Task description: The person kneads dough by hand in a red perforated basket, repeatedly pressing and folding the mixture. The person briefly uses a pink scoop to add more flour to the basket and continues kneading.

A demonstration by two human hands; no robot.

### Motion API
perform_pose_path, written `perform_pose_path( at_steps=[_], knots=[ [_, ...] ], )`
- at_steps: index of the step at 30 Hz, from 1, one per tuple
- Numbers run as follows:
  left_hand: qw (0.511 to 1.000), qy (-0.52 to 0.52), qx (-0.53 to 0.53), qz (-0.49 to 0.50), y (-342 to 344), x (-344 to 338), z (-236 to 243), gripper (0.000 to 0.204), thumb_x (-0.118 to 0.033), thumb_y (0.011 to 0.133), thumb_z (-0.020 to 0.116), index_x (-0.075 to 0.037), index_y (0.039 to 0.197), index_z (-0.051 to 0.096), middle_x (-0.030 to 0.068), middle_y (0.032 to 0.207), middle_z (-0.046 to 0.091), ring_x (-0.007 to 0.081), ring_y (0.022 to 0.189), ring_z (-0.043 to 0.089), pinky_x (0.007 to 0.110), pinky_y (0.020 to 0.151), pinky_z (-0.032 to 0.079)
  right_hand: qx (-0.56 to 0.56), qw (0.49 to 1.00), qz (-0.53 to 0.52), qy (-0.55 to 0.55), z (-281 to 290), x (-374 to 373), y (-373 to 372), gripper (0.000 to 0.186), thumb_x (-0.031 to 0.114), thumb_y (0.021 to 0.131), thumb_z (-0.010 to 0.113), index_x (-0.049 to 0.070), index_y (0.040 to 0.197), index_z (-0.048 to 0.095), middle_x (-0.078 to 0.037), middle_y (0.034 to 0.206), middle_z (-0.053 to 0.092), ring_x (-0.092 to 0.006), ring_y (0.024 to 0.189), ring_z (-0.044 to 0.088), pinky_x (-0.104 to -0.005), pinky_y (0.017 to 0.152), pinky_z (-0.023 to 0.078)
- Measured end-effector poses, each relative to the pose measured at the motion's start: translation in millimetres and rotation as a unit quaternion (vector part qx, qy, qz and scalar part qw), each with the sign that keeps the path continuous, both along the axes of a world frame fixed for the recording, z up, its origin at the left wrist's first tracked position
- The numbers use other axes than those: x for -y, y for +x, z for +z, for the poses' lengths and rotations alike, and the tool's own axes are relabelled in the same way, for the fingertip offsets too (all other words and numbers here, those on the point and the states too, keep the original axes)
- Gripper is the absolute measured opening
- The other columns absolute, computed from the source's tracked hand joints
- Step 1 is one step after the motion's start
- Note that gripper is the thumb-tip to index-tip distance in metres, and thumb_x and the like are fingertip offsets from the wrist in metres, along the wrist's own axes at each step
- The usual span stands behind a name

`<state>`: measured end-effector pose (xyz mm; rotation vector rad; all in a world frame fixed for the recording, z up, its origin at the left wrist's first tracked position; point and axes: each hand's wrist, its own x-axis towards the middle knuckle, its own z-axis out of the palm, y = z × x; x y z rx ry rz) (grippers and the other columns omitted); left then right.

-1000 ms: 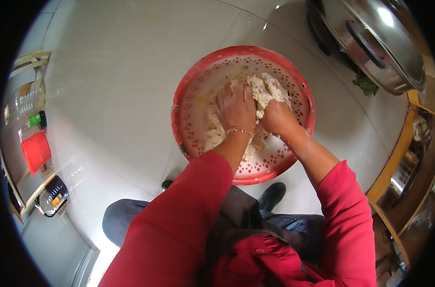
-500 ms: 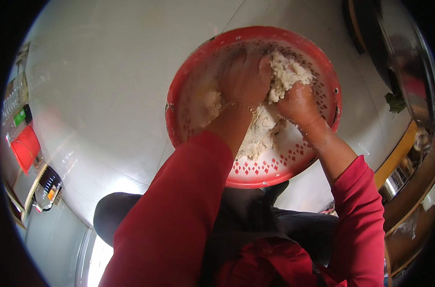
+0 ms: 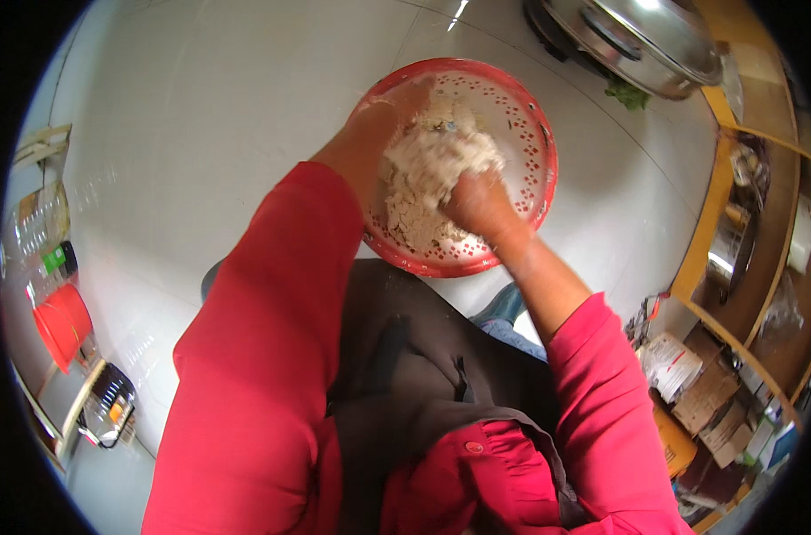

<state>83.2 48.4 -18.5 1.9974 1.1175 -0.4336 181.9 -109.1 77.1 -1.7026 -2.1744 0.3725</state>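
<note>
A round enamel basin (image 3: pixel 548 169) with a red rim and a red diamond pattern stands on the floor in front of my knees. Shaggy, crumbly dough (image 3: pixel 428 165) lies heaped in its left half, with some dry flour around it. At the basin's far left, my left hand (image 3: pixel 395 109) is against the inside wall beside the dough, its fingers smeared by motion. My right hand (image 3: pixel 479 203) is curled into the dough from the near right, and its fingertips are hidden in the lump.
Pale tiled floor (image 3: pixel 165 160) surrounds the basin. A lidded metal pan (image 3: pixel 642 45) stands at the far right, with a green leaf (image 3: pixel 626 93) beside it. Wooden shelves (image 3: pixel 704 232) with boxes run along the right. A red container (image 3: pixel 62 321) and clear bottles line the left.
The view has shifted, so the basin appears smaller and more to the left. My hands have moved apart; the left has gone to the far left wall while the right stays at the dough.
</note>
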Motion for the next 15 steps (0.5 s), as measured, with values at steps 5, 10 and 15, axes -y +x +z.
perform_pose_path(
  at_steps=[5,10,15],
  knots=[
    [0.997,-0.074,-0.004,0.022,-1.5,58.0,21.8,0.047,-0.041,0.099,0.042,-0.013,0.133,0.057,0.0229,0.137,0.052,0.0402,0.125,0.050,0.046,0.108,0.037,-0.082,0.981,-0.173,-0.043,-4.1,55.6,-34.9,0.024,0.012,0.072,0.066,0.004,0.094,0.073,-0.023,0.082,0.068,-0.0428,0.083,0.066,-0.0488,0.085,0.051],
    [0.968,0.119,0.078,0.206,-14.6,134.3,21.6,0.044,-0.043,0.098,0.041,-0.023,0.132,0.060,0.0176,0.143,0.049,0.0376,0.131,0.045,0.056,0.110,0.030,0.070,0.934,-0.210,-0.280,-35.5,72.2,-18.1,0.010,0.010,0.071,0.065,0.003,0.075,0.072,-0.019,0.073,0.068,-0.0360,0.070,0.068,-0.0460,0.067,0.053],
    [0.944,0.272,0.082,0.165,7.5,128.0,-4.0,0.037,-0.034,0.090,0.052,-0.023,0.122,0.066,0.0144,0.130,0.057,0.0373,0.125,0.048,0.062,0.110,0.026,0.137,0.952,-0.140,-0.234,-62.6,44.2,16.6,0.011,0.012,0.073,0.066,0.007,0.077,0.075,-0.017,0.080,0.072,-0.0331,0.076,0.070,-0.0447,0.072,0.056]
  ],
)
